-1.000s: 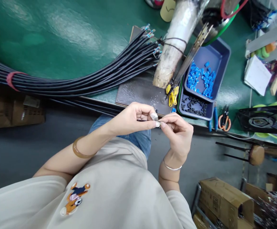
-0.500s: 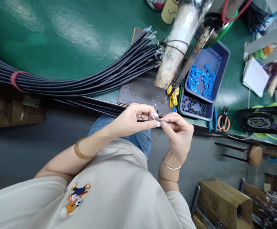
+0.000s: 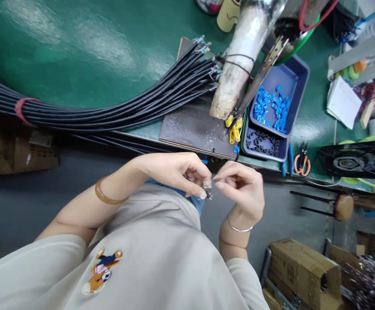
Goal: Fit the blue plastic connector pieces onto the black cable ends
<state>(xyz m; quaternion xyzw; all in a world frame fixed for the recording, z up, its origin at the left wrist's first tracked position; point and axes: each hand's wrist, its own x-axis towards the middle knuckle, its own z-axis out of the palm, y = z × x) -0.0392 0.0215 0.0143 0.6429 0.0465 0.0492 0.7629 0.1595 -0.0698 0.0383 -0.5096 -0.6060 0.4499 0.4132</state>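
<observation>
My left hand [image 3: 182,172] is closed in a pinch on a cable end [image 3: 209,195] from which short fine wires stick out; the rest of that cable is hidden behind the hand. Just right of it, my right hand [image 3: 243,187] hovers with curled fingers, thumb and index tips slightly apart, and nothing visible between them. Beyond the hands, a bundle of black cables [image 3: 110,119] lies along the bench edge, its stripped ends on a dark board [image 3: 190,125].
A tray of blue connectors [image 3: 300,92] stands at the right, beside a tray of small black parts [image 3: 282,150]. Yellow clippers [image 3: 235,131], orange-handled pliers [image 3: 302,161] and a fan [image 3: 351,161] lie along the edge. A wrapped post [image 3: 234,69] slants over the board.
Both hands have dropped closer to my body. The right fingers have come away from the cable end, which the left hand now tilts downward. The blue piece at the board's edge shows more fully.
</observation>
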